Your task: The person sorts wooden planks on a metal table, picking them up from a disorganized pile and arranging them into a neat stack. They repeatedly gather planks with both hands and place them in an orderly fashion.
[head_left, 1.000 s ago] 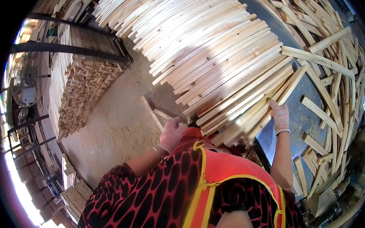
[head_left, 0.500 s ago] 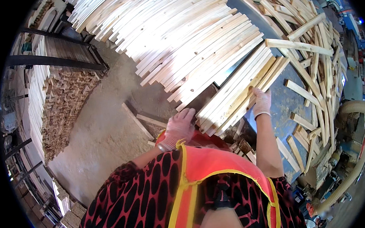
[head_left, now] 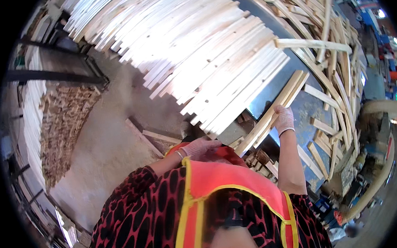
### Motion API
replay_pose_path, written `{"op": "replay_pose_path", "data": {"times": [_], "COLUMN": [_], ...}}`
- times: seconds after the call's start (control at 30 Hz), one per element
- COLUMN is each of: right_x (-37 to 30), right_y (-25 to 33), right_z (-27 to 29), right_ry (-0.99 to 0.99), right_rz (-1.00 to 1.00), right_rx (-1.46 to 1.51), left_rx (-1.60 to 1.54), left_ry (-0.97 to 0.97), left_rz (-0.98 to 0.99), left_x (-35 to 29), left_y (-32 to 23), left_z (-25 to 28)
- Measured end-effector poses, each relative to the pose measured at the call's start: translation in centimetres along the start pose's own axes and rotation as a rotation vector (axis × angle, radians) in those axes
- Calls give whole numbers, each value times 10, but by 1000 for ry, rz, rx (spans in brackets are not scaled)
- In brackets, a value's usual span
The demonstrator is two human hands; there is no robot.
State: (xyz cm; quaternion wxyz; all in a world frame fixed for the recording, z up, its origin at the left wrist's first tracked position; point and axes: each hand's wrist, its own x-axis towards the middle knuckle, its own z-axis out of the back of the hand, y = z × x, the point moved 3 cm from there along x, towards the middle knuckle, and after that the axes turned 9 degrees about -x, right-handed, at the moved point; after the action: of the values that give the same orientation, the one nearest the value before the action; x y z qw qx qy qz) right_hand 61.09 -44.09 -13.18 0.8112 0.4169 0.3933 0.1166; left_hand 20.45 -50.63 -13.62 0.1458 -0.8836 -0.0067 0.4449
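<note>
My right hand (head_left: 284, 119), in a pale work glove, is closed on two wooden strips (head_left: 260, 126). They slant from the blue-grey tabletop toward my body. My left hand (head_left: 202, 147), gloved as well, is in front of my waist near the front ends of the strips, its fingers stretched out and holding nothing visible. Beyond it lies a wide layer of pale wooden strips (head_left: 195, 57), set side by side with uneven ends. A gap of table separates this layer from the strips in my right hand.
Loose wooden pieces (head_left: 335, 76) lie in a jumbled heap on the right of the table (head_left: 303, 105). At left stands a tall stack of strips (head_left: 66, 131) beside a dark metal frame (head_left: 57, 75). Two pieces (head_left: 143, 138) lie on the dusty floor. A ribbed hose (head_left: 376, 184) runs at far right.
The group of strips near my hands has moved left against the wide layer. Two strips stay apart in my right hand. My left hand has drawn back toward my waist.
</note>
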Motion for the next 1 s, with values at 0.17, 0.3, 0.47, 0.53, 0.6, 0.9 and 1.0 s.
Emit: {"op": "replay_pose_path", "data": {"times": [0.17,0.3,0.47,0.53,0.6,0.9,1.0], "right_x": [-35,-25,-16,-10,-6,-93,-122], "right_y": [61,77,64,85,111,164,164], "right_z": [-73,-32,-14,-29,-54,-218,-230], "right_ry": [416,261,251,279,321,572,552], "right_rz": [53,198,197,344,543,-160,-129], "right_rx": [-302,-626,-371,-339,-319,260,529], "left_rx": [-289,-480,-928,-959,-688,51,-15], "left_ry": [22,-165,-260,-279,-483,-520,-733], "left_rz": [-148,-512,-586,-657,-769,-780,-906], "left_x": [-18,-38,-28,-26,-38,-133,-126], "left_y": [18,-27,-77,-77,-81,-139,-127], "left_z": [45,83,43,34,34,-5,57]}}
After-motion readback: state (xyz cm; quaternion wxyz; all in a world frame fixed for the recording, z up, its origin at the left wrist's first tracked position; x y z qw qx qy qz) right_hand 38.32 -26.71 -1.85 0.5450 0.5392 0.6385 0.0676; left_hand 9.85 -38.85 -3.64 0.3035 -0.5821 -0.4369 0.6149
